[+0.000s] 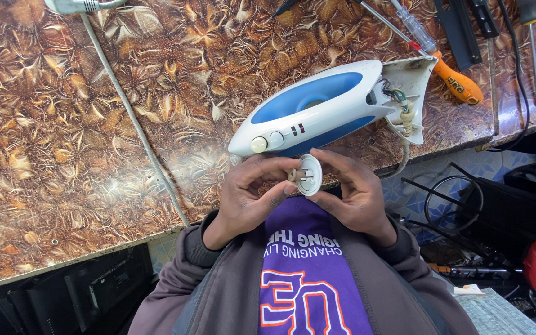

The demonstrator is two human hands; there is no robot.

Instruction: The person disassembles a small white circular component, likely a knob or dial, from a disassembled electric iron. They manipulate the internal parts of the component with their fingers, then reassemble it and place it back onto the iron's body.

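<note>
I am holding a small round white plastic dial with a cream knob stub (pixel 306 175) up off the table, between both hands and just in front of my chest, so its underside is facing the camera for inspection. My left hand (pixel 249 195) is pinching the stub side with thumb and forefinger pressed on it; my right hand (pixel 352 192) is steadying the disc's rim from the other side, fingertips closed on it. The dial is showing short dark slots on its pale face. Just beyond it, the white and blue plastic clothes iron (pixel 321 108) is lying on the brown floral-patterned table (pixel 63 124), its rear cover open and wires exposed. An orange-handled screwdriver (pixel 451 71) is lying near the iron's heel.
</note>
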